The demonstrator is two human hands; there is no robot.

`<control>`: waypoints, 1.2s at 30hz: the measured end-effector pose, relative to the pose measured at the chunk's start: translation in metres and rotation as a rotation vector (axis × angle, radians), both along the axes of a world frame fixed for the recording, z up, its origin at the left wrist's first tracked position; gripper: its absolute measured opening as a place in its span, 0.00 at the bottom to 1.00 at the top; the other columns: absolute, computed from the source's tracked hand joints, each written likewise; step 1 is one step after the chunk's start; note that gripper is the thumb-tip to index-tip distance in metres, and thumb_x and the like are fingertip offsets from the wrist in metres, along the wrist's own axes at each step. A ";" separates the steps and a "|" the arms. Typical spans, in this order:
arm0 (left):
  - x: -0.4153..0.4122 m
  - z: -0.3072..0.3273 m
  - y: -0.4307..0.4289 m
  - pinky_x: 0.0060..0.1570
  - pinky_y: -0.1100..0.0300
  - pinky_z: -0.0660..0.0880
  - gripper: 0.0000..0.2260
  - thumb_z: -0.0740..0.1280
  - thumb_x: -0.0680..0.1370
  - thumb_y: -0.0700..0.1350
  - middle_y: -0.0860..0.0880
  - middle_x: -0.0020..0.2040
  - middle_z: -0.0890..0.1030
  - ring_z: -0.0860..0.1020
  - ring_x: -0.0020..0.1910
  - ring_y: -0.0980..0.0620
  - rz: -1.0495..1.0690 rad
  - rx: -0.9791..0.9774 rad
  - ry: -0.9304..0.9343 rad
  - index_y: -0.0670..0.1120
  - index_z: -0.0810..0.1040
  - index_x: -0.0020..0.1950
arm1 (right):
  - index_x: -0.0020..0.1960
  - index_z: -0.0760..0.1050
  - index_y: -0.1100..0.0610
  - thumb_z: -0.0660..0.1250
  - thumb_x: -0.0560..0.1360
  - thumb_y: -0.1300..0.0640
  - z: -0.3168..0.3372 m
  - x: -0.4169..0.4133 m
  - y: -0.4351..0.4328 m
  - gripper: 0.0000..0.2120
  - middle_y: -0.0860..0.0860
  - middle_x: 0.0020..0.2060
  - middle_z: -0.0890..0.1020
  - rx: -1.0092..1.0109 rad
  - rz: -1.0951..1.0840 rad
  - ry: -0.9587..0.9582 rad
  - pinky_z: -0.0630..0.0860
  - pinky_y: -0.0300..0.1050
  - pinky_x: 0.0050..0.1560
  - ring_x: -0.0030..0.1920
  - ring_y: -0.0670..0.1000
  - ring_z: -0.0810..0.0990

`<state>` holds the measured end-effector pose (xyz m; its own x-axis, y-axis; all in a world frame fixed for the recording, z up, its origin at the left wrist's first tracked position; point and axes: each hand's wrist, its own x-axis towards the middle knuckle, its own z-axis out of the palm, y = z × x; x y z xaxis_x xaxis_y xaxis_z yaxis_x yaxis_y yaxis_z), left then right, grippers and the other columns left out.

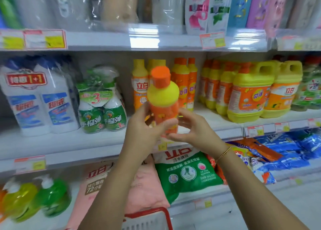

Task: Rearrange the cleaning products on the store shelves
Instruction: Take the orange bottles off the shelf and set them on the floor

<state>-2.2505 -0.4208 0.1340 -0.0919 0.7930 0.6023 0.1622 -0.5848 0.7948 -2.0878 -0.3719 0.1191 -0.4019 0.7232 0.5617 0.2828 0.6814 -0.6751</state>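
Head view: both hands raised in front of the middle shelf. Orange-and-yellow bottle held upright between them, orange cap on top, just ahead of the shelf edge and not resting on it. Left hand wrapped around the bottle's lower body from the left, fingers curled across the front. Right hand at the bottle's lower right; fingers bent toward the base, contact blurred, so cannot tell if it is gripping or only touching. Beaded bracelet on the right wrist.

Behind the bottle: row of similar orange and yellow bottles standing on the middle shelf. Right of those, large yellow jugs with handles. Left of the row, green spray bottle pack, then white bottle twin pack.

Lower shelf: green detergent bag, pink bag, blue packets to the right, green pump bottles to the left. Red basket rim at bottom centre.
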 end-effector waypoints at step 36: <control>-0.074 0.027 -0.025 0.49 0.56 0.80 0.18 0.72 0.68 0.45 0.49 0.50 0.84 0.83 0.47 0.53 -0.106 -0.149 -0.599 0.46 0.79 0.57 | 0.69 0.69 0.50 0.76 0.67 0.52 0.006 -0.084 -0.063 0.32 0.44 0.60 0.76 0.148 -0.138 0.177 0.71 0.31 0.55 0.56 0.39 0.75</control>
